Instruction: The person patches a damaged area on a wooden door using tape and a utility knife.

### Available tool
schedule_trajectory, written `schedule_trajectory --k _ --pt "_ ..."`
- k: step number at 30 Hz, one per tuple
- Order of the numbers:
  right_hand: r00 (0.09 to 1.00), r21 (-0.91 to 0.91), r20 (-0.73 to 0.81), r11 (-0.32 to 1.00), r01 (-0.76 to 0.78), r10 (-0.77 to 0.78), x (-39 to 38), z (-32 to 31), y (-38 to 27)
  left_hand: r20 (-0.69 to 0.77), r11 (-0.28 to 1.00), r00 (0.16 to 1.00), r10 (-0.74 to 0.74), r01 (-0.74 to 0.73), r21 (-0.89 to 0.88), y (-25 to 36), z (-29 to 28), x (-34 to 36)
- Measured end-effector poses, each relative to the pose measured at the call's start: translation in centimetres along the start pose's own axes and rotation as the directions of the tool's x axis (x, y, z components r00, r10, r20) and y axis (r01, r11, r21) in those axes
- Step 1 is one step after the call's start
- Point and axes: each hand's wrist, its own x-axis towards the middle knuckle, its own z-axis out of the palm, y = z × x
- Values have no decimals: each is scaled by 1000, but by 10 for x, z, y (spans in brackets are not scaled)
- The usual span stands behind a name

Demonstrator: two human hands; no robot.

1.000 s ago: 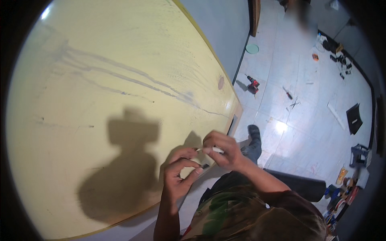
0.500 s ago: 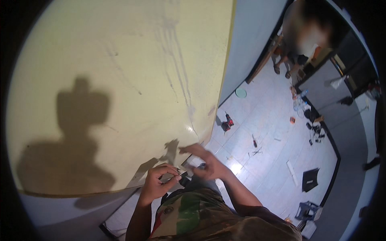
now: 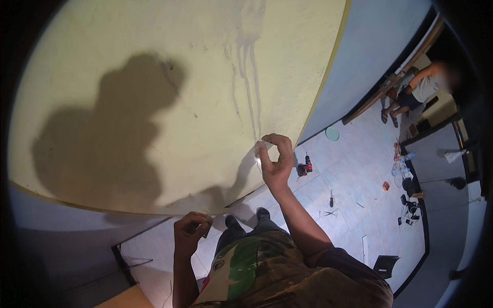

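My right hand [image 3: 278,163] is raised against the large pale yellow panel [image 3: 215,128], where grey drip marks [image 3: 250,77] run down to the fingertips. Its thumb and forefinger curl together in a pinch; a whitish bit shows at their tips, too small to name. Below the panel's lower edge, my left hand [image 3: 188,232] is closed on a small thin flat piece [image 3: 208,226], pale along its edge and mostly covered by the fingers.
On the tiled floor to the right lie a red and black cordless drill [image 3: 304,167], a screwdriver [image 3: 331,199], a green round lid [image 3: 332,134] and a black flat piece [image 3: 386,266]. Another person [image 3: 411,95] sits at the far right. Cables and bottles line the wall.
My right hand has moved up and right, from near my left hand to the panel's surface. My left hand has shifted slightly left and down. The view has turned.
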Motion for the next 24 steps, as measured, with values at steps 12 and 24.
schedule_trajectory --k 12,24 --pt "967 -153 112 957 246 -230 3 2 31 -213 998 976 -40 49 39 -26 29 -52" --pt "995 -124 -36 988 89 -94 -10 -8 22 -243 999 970 -25 31 22 -32 42 -55"
